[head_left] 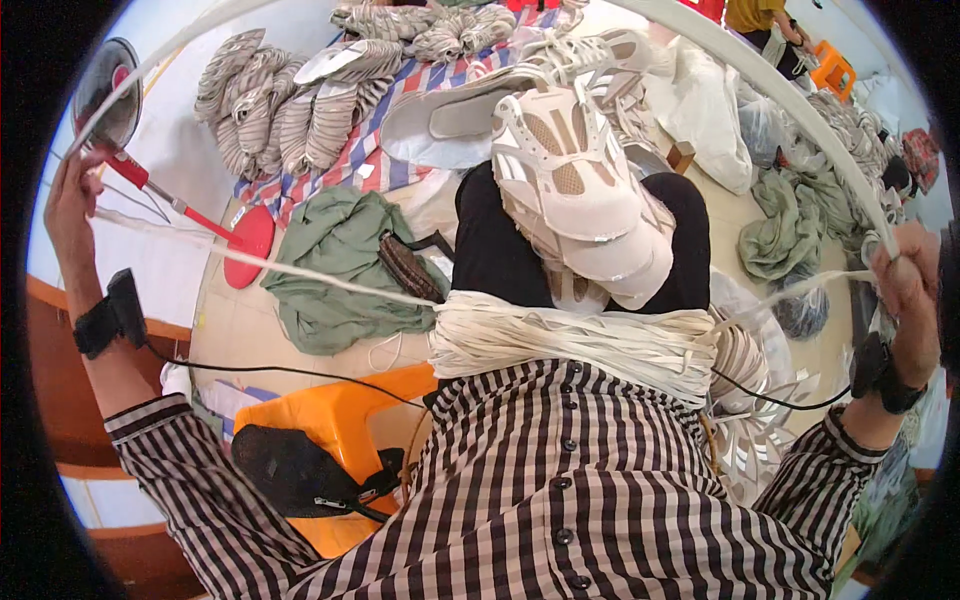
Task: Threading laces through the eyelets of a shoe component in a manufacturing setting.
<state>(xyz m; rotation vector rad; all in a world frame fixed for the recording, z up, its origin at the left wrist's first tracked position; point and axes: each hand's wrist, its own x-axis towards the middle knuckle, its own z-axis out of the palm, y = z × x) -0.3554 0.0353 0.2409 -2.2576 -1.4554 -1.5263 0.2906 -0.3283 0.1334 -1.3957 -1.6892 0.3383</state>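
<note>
My left hand (70, 210), raised at the far left, has its fingers closed on a long cream shoelace (790, 105). The lace arcs across the top of the view to my right hand (908, 285), closed on it at the far right. From each hand a strand slants down to a thick bundle of cream laces (560, 335) across my lap. A stack of beige shoe uppers (570, 185) with openwork panels rests on my knees, just beyond the bundle. Neither hand touches the uppers.
Bundled striped uppers (255, 105) lie on a striped sheet (400, 90) ahead. Green cloth (340, 260) and a red-based fan (250, 245) are left, an orange stool (400, 385) beside me. White bags (700, 110) stand right. Another person (760, 20) is at the far right.
</note>
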